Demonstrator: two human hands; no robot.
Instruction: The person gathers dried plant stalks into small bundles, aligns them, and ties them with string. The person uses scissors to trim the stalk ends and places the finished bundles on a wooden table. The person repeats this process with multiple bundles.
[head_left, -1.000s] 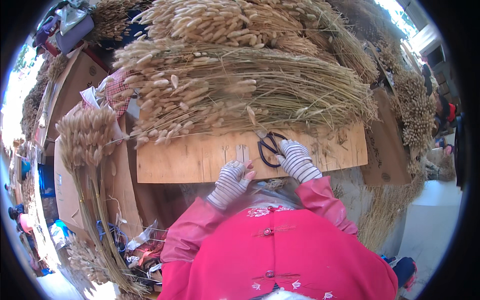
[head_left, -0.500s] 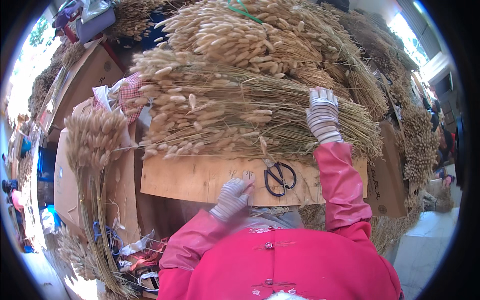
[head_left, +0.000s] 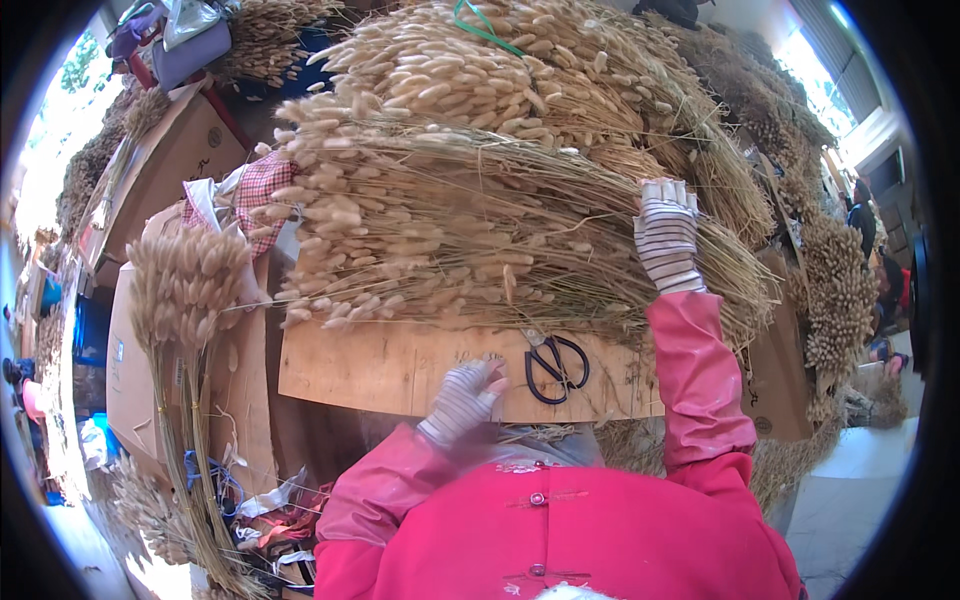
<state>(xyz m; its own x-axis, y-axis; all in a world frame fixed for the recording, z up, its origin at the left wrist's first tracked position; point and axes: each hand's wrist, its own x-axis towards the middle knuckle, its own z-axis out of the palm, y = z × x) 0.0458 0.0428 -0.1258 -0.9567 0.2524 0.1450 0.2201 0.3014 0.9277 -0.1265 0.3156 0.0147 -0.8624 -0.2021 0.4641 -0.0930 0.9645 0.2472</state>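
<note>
A wide heap of dried bunny-tail grass lies across a wooden board, its fluffy heads on the left and its stems on the right. My right hand, in a striped fingerless glove, is over the stem end, with its fingertips bent down into the stems. My left hand, gloved alike, hovers at the board's near edge, closed with thumb and fingers together. Anything in that pinch is too small to make out. Black-handled scissors rest on the board between my hands, blades partly under the grass.
A bigger grass pile with a green tie rises behind. At the left, tied grass bunches stand against a cardboard box, near a checked red cloth. Scraps and ribbons lie below. Another cardboard box is at the right.
My right hand has shifted slightly right, and the stems under it have moved that way too. My left hand stays nearly in place.
</note>
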